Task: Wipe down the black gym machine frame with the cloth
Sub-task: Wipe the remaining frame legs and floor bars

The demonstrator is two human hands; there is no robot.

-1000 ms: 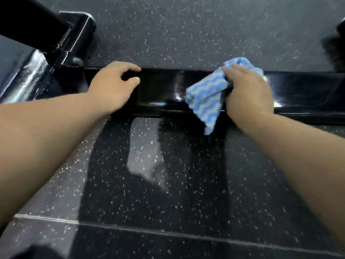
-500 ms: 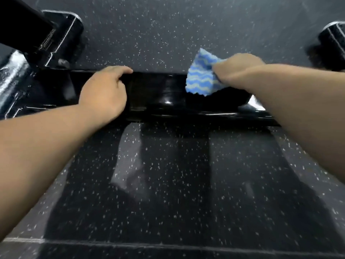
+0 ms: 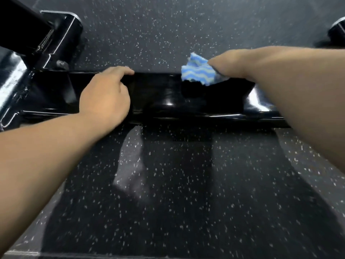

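Blue cloth point(image 3: 197, 74): our right hand point(image 3: 230, 66) bunches it in its grip atop the frame point(image 3: 164, 94).
Left hand point(image 3: 105, 96): our grip curls over the frame's far edge.

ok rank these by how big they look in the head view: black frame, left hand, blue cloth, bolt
1. black frame
2. left hand
3. blue cloth, partly hidden in the right hand
4. bolt, smallest by far

1. A gym: black rubber floor point(image 3: 177, 184) with white specks fills the view from 12 to 6 o'clock.
2. A glossy black machine frame point(image 3: 160, 98) lies low across the middle, with a post point(image 3: 22, 30) at 10 o'clock.
3. A floor seam point(image 3: 20, 252) runs at 7 o'clock.
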